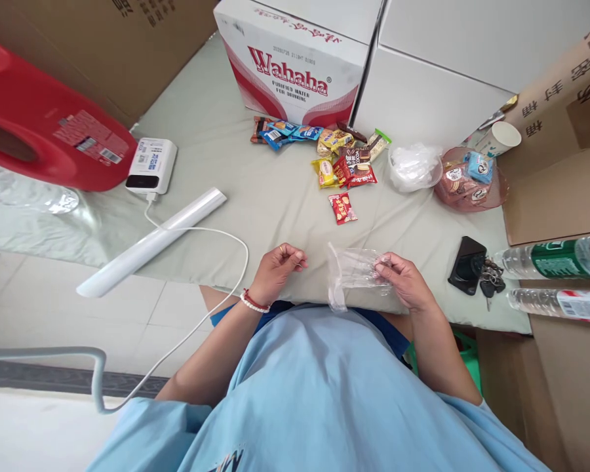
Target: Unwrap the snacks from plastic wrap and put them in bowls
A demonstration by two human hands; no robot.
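My right hand (402,278) pinches the edge of a thin clear plastic bag (347,272), which hangs crumpled over the front edge of the cloth-covered table. To the left of the bag and apart from it is my left hand (279,269), its thumb pressed against the curled fingers. Whether anything tiny sits in that pinch cannot be made out. Straight ahead lies a small red snack packet (343,208). Behind it are a yellow packet (326,172), a dark red cocoa packet (358,166) and several blue packets (285,133).
A clear plastic bowl (415,170) and a reddish bowl (499,190) of wrapped snacks stand right. Farther right are a phone (467,264), keys (491,278) and two bottles (560,259). Left are a white tube (152,242), a cabled device (152,164) and a red jug (59,111).
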